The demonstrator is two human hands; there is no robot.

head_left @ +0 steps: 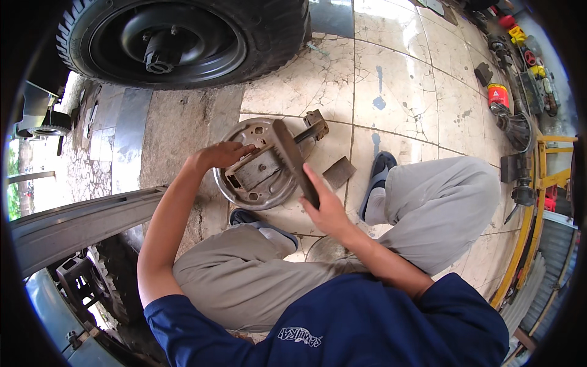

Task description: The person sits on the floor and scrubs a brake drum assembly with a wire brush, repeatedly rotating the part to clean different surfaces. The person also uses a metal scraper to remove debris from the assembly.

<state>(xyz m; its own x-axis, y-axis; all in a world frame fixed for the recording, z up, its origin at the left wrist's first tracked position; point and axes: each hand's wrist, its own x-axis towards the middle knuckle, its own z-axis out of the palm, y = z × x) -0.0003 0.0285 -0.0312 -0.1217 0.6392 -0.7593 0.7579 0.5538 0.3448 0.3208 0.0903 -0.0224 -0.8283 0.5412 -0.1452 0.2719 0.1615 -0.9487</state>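
Observation:
A round grey metal plate (281,194) with several holes, like a drum brake backing plate, lies on the floor between my feet. Over it lies a rusty metal part (260,168) with a flat rectangular face. A bar with a blocky end (316,125) sticks out past the plate's far right rim. My left hand (227,154) is closed on the rusty part's far left side; its fingertips are partly hidden. In my right hand (327,208) is a wire brush (293,162), gripped by its lower end, its bristles facing left over the rusty part.
A small dark rectangular piece (339,172) lies right of the plate. Beyond stands a large wheel (177,43). A grey metal beam (92,223) runs in at left. Along the right are a red-and-yellow can (498,95), greasy metal parts (520,131) and a yellow frame (531,238).

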